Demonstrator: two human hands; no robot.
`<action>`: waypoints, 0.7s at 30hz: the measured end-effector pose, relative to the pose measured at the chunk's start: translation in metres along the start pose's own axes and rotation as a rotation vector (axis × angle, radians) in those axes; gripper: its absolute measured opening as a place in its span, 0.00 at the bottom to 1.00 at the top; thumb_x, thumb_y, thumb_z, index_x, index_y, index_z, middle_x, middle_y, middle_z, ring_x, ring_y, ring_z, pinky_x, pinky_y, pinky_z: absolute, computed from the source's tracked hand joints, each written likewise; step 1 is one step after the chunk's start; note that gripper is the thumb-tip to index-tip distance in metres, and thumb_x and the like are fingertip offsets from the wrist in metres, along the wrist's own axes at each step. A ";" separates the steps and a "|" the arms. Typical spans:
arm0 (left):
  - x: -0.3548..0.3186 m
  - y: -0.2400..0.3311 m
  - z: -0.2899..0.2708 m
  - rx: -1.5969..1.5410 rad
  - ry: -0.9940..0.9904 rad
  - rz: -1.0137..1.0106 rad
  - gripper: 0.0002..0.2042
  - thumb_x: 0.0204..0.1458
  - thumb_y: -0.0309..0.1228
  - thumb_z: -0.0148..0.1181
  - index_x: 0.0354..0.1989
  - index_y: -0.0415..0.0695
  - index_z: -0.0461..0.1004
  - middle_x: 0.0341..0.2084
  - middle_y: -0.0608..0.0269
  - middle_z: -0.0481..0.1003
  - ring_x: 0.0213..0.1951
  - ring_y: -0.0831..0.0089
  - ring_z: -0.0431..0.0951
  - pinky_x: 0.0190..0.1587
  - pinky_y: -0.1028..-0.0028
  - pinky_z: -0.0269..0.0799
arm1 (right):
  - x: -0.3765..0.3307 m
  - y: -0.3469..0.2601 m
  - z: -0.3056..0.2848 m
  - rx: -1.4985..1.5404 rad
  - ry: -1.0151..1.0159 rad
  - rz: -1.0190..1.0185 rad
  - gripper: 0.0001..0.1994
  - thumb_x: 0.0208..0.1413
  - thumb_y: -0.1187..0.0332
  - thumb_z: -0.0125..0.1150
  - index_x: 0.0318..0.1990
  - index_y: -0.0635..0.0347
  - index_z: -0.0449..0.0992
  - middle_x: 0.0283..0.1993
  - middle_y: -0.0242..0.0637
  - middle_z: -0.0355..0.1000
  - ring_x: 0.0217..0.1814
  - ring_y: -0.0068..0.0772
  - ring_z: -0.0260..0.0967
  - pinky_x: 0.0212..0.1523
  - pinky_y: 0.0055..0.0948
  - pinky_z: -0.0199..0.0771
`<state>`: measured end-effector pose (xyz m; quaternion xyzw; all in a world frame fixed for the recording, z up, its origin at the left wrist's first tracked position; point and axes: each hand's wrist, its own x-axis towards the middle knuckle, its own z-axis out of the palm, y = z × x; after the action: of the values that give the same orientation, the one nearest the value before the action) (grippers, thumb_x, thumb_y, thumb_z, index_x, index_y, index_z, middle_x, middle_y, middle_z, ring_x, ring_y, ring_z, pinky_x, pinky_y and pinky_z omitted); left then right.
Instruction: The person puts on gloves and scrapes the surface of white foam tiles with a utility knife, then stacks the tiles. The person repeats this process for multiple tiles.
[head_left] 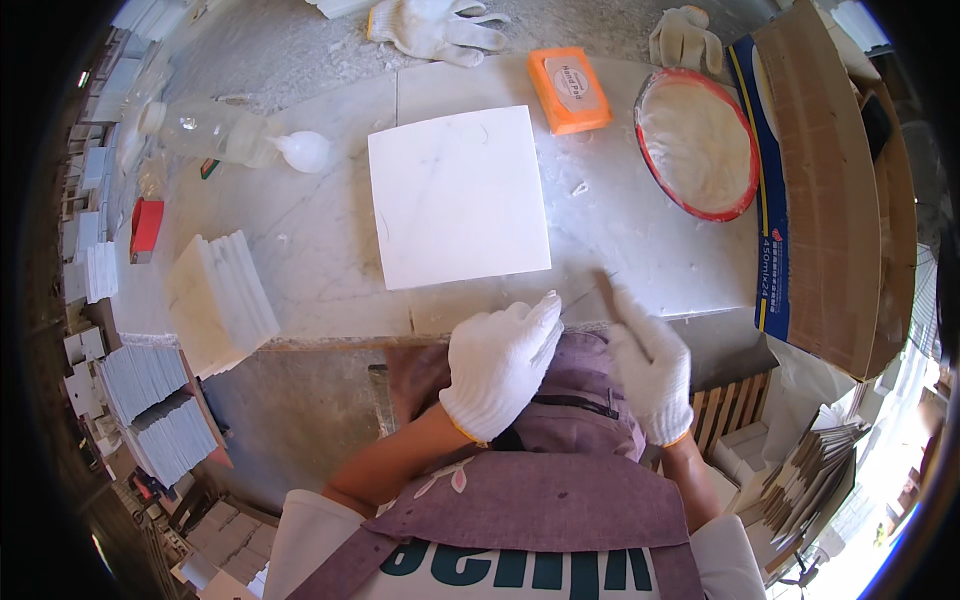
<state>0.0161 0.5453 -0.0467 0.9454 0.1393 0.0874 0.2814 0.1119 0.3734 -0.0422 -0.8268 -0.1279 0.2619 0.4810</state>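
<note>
Both hands wear white knit gloves. My left hand [503,360] is just off the table's near edge, fingers pressed together; whether anything sits between them is hidden. To its right my right hand [652,368], a little blurred, is closed round a thin brown tool [606,294], perhaps a blade or scraper, that sticks up past the fingers. Its kind is too smeared to tell. Beyond the hands a square white tile [460,198] lies flat on the marble-look table [620,235], touched by neither hand.
An orange hand pad [570,90] and a red-rimmed round dish of pale powder [697,145] lie far right, by a cardboard box [825,190]. Stacked tiles [223,300] stand at left, near a clear bottle [225,135] and red tape [146,230]. Spare gloves [437,28] lie at the back.
</note>
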 end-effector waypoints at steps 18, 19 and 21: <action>0.009 -0.004 -0.017 0.065 0.219 0.179 0.15 0.46 0.28 0.70 0.44 0.44 0.80 0.15 0.65 0.70 0.18 0.63 0.71 0.23 0.63 0.63 | 0.000 -0.023 -0.018 0.316 0.114 0.266 0.26 0.64 0.77 0.52 0.70 0.62 0.63 0.31 0.29 0.71 0.23 0.13 0.63 0.24 0.16 0.68; 0.010 -0.002 -0.019 0.006 0.295 0.202 0.16 0.45 0.28 0.71 0.44 0.44 0.80 0.15 0.65 0.70 0.18 0.63 0.71 0.23 0.63 0.63 | 0.001 -0.025 -0.021 0.311 0.128 0.247 0.26 0.64 0.77 0.51 0.70 0.63 0.62 0.30 0.28 0.70 0.24 0.13 0.63 0.25 0.15 0.68; 0.013 0.013 -0.027 0.002 0.233 0.309 0.18 0.45 0.28 0.72 0.46 0.44 0.79 0.22 0.65 0.74 0.21 0.65 0.73 0.25 0.65 0.64 | 0.003 -0.030 -0.020 0.304 0.096 0.160 0.27 0.66 0.75 0.49 0.72 0.64 0.57 0.28 0.27 0.68 0.24 0.12 0.60 0.24 0.14 0.64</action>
<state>0.0242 0.5528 -0.0158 0.9392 0.0240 0.2383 0.2459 0.1263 0.3752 -0.0092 -0.7636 0.0025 0.2759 0.5838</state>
